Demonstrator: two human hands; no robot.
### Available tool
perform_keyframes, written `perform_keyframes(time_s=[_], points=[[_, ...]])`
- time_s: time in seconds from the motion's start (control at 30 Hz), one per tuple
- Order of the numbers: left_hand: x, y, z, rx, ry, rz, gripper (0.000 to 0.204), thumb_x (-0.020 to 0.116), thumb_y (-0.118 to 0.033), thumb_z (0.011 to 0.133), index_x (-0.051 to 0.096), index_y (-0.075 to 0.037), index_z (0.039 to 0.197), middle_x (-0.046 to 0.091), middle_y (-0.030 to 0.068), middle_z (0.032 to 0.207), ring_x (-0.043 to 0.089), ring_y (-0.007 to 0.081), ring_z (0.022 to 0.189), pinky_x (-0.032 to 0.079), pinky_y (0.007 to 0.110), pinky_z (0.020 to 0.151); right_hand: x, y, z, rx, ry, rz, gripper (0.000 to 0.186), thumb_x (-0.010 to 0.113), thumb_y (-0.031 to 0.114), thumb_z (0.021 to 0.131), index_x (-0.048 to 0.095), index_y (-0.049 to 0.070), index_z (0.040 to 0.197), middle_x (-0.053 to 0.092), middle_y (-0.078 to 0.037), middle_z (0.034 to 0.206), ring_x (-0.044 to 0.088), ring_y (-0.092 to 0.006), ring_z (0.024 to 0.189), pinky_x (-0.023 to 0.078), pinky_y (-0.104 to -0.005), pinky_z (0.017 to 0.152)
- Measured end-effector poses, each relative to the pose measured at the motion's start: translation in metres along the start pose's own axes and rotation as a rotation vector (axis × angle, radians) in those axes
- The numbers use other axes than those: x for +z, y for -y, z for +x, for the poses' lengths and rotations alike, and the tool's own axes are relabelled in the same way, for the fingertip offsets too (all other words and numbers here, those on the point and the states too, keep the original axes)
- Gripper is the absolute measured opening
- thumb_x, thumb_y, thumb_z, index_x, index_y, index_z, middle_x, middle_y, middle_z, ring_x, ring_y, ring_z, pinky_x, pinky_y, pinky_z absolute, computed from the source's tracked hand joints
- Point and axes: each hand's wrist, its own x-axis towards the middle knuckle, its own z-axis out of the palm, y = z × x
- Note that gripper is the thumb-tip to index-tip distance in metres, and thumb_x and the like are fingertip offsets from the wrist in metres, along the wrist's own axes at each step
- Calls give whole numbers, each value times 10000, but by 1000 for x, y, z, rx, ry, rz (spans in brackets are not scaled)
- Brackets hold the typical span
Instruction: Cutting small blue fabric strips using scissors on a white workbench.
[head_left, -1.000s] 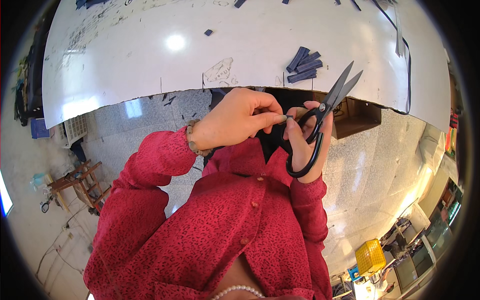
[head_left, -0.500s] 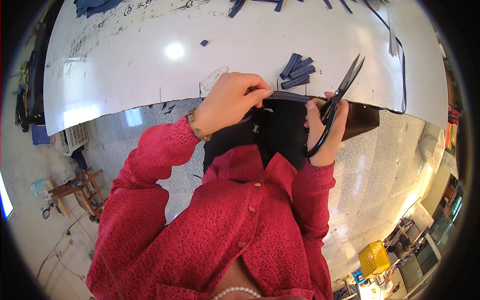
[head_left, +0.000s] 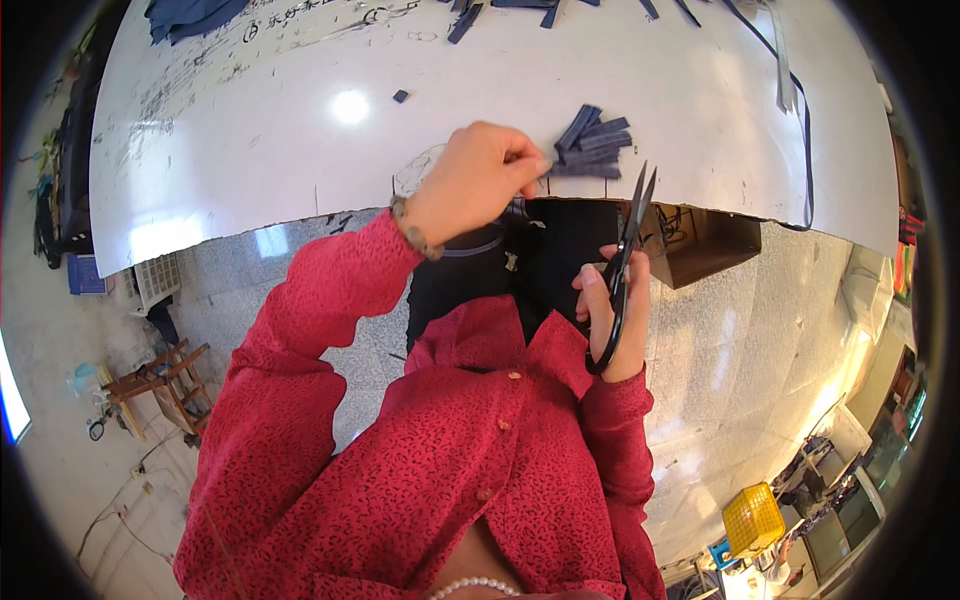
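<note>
My left hand [head_left: 478, 178] is over the table's near edge, its thumb and fingers pinched at the left end of the lowest dark blue fabric strip [head_left: 588, 170]. That strip lies against a small pile of short fabric strips [head_left: 592, 135]. In my right hand [head_left: 622, 310] are black-handled scissors [head_left: 632, 225], their blades pointing up and away, slightly apart. The right hand hovers over my lap, below the table edge. Under my left wrist a thin curved dark band [head_left: 475, 248] shows over my lap; what it joins is hidden.
The white table [head_left: 290, 150] carries a small dark scrap [head_left: 401, 96], more dark strips [head_left: 550, 8] at the far side and a long cord-like strip [head_left: 806, 150] at right. Beneath the edge is an open brown box [head_left: 705, 255]. A wooden stool [head_left: 165, 385] stands left.
The strip stretched between my hands is no longer there. My left hand has moved slightly up to the pile, where another strip now lies. My right hand with the scissors has dropped down and left.
</note>
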Motion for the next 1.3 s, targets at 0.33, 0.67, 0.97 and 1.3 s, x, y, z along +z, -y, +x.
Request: perform_keyframes(time_s=[0.33, 0.67, 0.97, 1.3], points=[[-1, -3, -12, 29, 36, 118, 205, 601, -160, 862, 683, 27, 868, 656, 62, 640, 560, 119, 535, 448, 277, 543, 2, 1, -7, 3, 77, 10, 283, 618, 120, 890, 470, 50, 1121, 596, -49, 740, 499, -61, 564, 417, -206, 526], [-8, -1, -18, -5, 5, 185, 210, 606, -178, 854, 692, 14, 867, 653, 67, 636, 590, 134, 569, 455, 279, 564, 11, -6, -9, 81, 131, 11, 275, 618, 176, 911, 473, 40, 1101, 575, -39, 718, 481, -60, 536, 399, -203, 496], [-7, -4, -17, -7, 31, 135, 209, 610, -171, 852, 692, 20, 875, 656, 74, 640, 601, 142, 573, 469, 272, 576, 9, -6, -7, 106, 140, 14, 286, 589, 221, 935, 464, 33, 1110, 564, -47, 726, 475, -68, 531, 397, -209, 489], [-8, -3, -13, 14, 39, 168, 212, 605, -173, 848, 691, 19, 868, 661, 76, 640, 609, 151, 572, 474, 285, 578, 9, -1, -10, 146, 136, 104, 427, 656, 313, 903, 456, 9, 1126, 559, -38, 724, 494, -78, 591, 410, -223, 544]])
